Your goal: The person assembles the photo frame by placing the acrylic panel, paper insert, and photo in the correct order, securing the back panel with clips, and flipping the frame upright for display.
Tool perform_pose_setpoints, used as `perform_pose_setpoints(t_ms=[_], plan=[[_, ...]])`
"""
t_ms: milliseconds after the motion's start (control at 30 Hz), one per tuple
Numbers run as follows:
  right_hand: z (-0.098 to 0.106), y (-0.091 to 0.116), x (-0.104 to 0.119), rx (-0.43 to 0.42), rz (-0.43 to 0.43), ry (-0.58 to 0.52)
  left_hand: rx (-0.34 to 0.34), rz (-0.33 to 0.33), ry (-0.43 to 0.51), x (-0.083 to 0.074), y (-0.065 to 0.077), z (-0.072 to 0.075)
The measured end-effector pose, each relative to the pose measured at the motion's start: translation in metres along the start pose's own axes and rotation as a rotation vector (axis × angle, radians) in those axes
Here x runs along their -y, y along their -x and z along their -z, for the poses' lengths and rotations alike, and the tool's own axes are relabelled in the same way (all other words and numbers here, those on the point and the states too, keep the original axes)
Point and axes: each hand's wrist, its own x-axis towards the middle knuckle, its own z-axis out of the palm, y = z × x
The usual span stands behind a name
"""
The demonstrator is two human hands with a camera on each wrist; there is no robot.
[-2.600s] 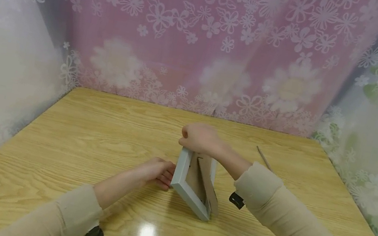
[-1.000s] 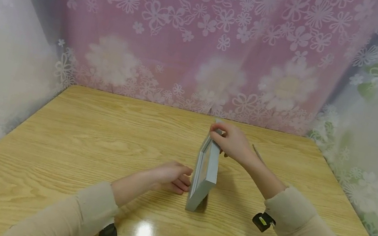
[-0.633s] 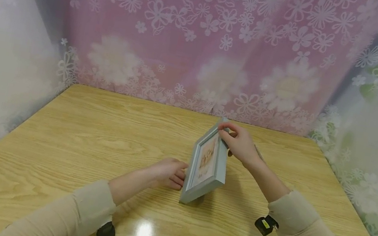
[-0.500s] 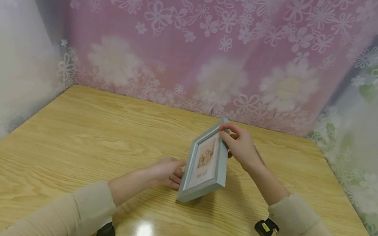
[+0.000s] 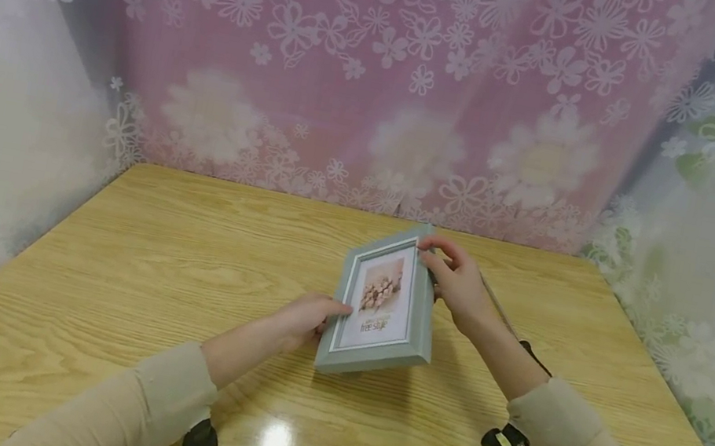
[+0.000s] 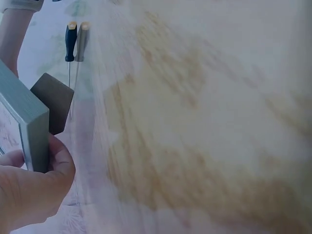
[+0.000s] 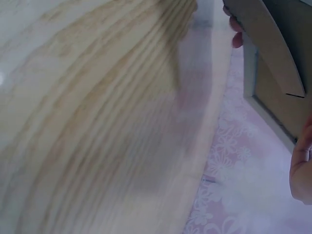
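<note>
A grey-blue picture frame (image 5: 382, 295) tilts upright above the table, its front with a flower print facing me. My left hand (image 5: 305, 317) grips its left edge, thumb on the front; in the left wrist view the fingers curl round behind. My right hand (image 5: 464, 290) pinches the upper right edge between thumb and fingers. The brown easel leg (image 7: 273, 46) stands out from the back board in the right wrist view, and its end (image 6: 54, 102) shows in the left wrist view. Whether the frame touches the table is unclear.
A screwdriver (image 6: 71, 41) with a dark, orange-tipped handle lies on the wooden table (image 5: 178, 263), partly behind my right forearm in the head view. Flowered cloth (image 5: 317, 128) hangs along the back and both sides.
The frame has turned from showing its back, through edge-on, to showing its front. My right hand has moved rightward with it, and my left thumb has come onto its front edge.
</note>
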Motion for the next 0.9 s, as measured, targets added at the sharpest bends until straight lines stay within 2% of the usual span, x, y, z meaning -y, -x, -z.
perform_pose_setpoints(t_ms=[267, 400, 500, 700, 900], plan=[[0.004, 0.003, -0.013, 0.03, 0.032, -0.086, -0.071, -0.025, 0.095, 0.0, 0.001, 0.004], [0.004, 0.006, -0.018, 0.056, 0.002, -0.133, -0.117, -0.028, 0.103, -0.003, 0.002, 0.006], [0.005, 0.007, -0.022, 0.07, -0.059, -0.135, -0.134, -0.033, 0.108, -0.005, 0.003, 0.008], [0.005, 0.007, -0.03, 0.097, -0.166, -0.125, -0.146, -0.069, 0.072, -0.003, 0.006, 0.011], [0.006, 0.007, -0.036, 0.122, -0.193, -0.105, -0.179, -0.123, -0.01, 0.001, 0.006, 0.01]])
